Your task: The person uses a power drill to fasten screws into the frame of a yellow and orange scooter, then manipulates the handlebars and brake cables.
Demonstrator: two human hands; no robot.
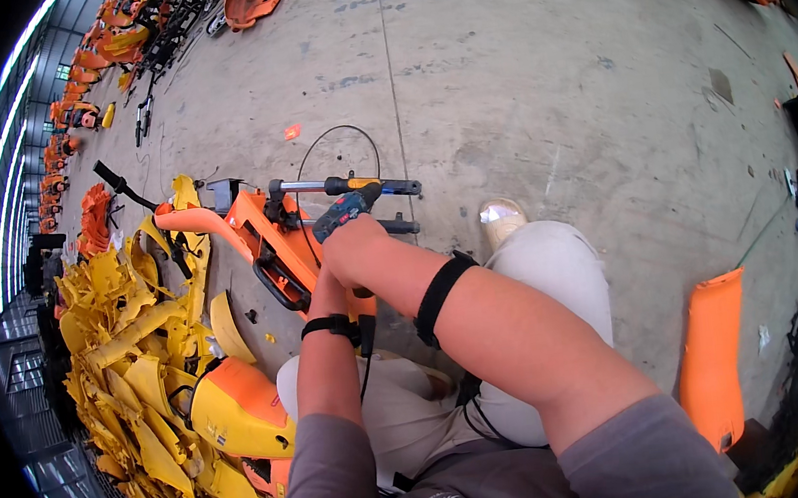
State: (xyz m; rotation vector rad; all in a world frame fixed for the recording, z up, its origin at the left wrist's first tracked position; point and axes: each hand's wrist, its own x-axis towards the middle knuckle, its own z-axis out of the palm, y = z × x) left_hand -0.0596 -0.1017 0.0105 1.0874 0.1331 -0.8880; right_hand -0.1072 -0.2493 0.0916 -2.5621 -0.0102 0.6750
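Near centre toward ten o'clock, the right hand (pixel 356 239) holds a blue-black power tool (pixel 342 214) over an orange frame (pixel 295 251); yellow plastic pieces (pixel 147 379) heap at eight, an orange panel (pixel 714 353) lies at four.

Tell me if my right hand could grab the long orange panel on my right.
Probably not as things stand: your right hand appears occupied with the power tool. Otherwise, nothing visible seems to block the way to the orange panel.

Rightward you have open room over the bare grey concrete floor (pixel 536 73) — but just left, the orange plastic vehicle body (pixel 257 217) blocks you, with heaped jagged yellow plastic panels (pixel 146 369) beyond.
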